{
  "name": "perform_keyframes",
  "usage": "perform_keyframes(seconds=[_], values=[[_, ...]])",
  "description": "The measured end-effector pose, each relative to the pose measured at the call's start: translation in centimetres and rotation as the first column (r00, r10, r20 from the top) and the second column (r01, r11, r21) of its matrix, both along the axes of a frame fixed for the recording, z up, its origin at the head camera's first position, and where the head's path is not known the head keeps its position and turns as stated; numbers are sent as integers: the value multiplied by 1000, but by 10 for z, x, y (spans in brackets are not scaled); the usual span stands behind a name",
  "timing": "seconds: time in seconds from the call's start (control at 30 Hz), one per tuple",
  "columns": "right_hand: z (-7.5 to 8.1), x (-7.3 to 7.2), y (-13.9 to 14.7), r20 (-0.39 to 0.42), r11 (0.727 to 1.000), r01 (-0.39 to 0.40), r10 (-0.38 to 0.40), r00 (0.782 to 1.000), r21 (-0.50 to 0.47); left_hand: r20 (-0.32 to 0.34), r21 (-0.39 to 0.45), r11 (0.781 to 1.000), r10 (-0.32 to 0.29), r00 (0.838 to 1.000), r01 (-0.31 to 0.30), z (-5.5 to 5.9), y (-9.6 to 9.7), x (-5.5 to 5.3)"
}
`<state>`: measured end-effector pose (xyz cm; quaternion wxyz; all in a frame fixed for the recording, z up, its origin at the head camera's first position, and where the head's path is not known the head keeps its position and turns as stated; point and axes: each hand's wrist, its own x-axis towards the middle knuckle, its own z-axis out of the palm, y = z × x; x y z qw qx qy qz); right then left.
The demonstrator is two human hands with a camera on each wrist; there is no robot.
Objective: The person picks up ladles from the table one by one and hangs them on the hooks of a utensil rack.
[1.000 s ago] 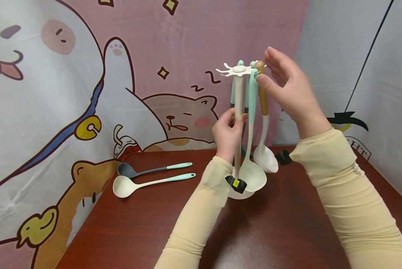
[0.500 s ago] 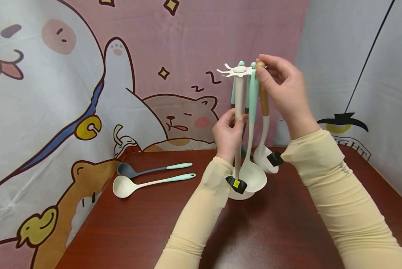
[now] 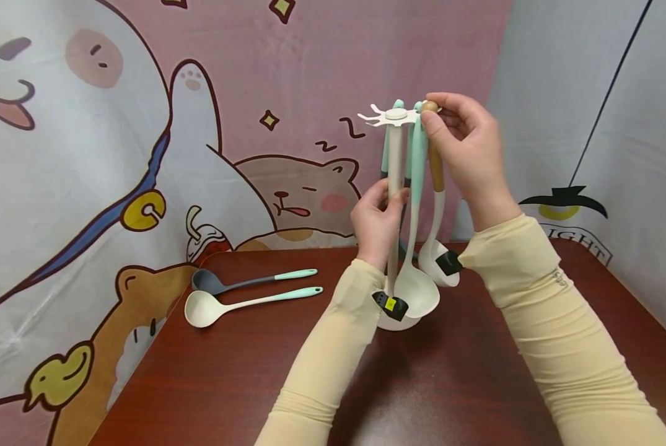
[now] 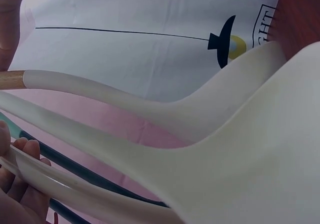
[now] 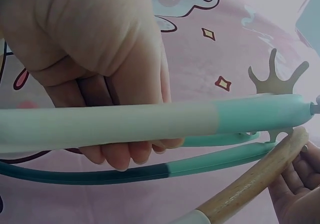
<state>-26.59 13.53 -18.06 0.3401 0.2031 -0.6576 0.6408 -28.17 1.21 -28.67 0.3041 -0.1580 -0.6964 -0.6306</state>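
Note:
My left hand [image 3: 376, 222] grips the pole of a white utensil stand [image 3: 394, 158] partway up, fingers wrapped round it. At the top, my right hand [image 3: 469, 139] pinches the end of a wooden handle belonging to a white ladle [image 3: 437, 170], which hangs at the rack's right side. The right wrist view shows those fingertips at the tip of the wooden handle [image 5: 250, 184]. Beside it hangs a cream ladle [image 3: 419, 291] with a mint handle. Behind the pole are dark utensils with mint handles [image 3: 385, 148]; their heads are mostly hidden.
On the left of the red-brown table [image 3: 227, 384] lie a dark grey ladle [image 3: 209, 282] and a cream ladle [image 3: 203, 310], both with mint handles pointing right. Rack hooks [image 3: 373, 116] on the left side stick out bare. A cartoon cloth [image 3: 310, 74] hangs behind.
My right hand has moved left, and its fingers have closed from spread onto the top of the wooden handle. The left hand keeps its grip on the pole; the ladles hang as before.

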Motion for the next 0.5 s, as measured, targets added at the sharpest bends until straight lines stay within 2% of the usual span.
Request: perform_keyframes(seconds=[0.23, 0.4, 0.5], values=[[0, -2, -1, 23, 1000, 18, -18, 1000, 5, 5, 18, 1000, -24, 1000, 24, 0, -1, -1], [0, 0, -2, 38, 1000, 26, -26, 999, 8, 43, 53, 997, -64, 997, 62, -1, -2, -1], [1, 0, -2, 35, 1000, 29, -29, 999, 11, 70, 66, 993, -101, 992, 96, -7, -4, -2]])
